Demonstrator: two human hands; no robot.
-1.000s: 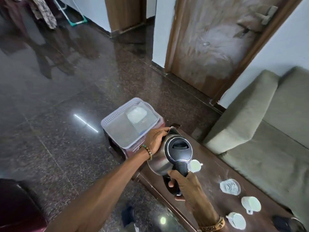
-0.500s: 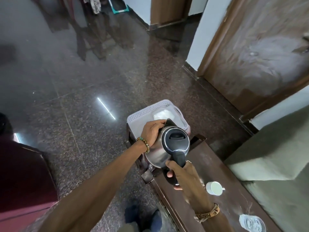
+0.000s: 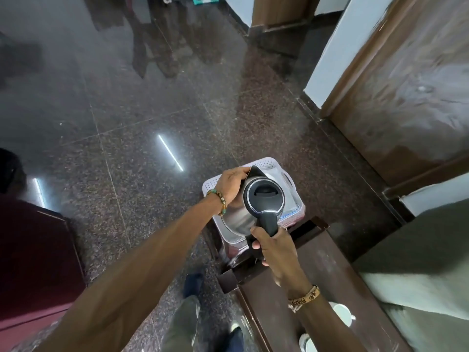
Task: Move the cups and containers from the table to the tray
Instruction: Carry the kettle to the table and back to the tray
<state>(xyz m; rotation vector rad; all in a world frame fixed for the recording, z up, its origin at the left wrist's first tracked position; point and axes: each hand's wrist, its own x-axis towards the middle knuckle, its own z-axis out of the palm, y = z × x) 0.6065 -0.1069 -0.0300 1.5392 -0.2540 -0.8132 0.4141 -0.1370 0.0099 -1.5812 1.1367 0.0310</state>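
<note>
Over the white perforated plastic tray (image 3: 271, 162), a steel kettle with black lid (image 3: 256, 201) is held: right hand (image 3: 275, 246) closed on its handle, left hand (image 3: 232, 182) clasped on its side.

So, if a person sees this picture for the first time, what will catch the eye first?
First the steel kettle in the centre, held over the white basket tray by both hands: the right hand grips its black handle, the left hand steadies its side near the spout. Next, the bright light streak reflected on the dark polished floor.
</note>
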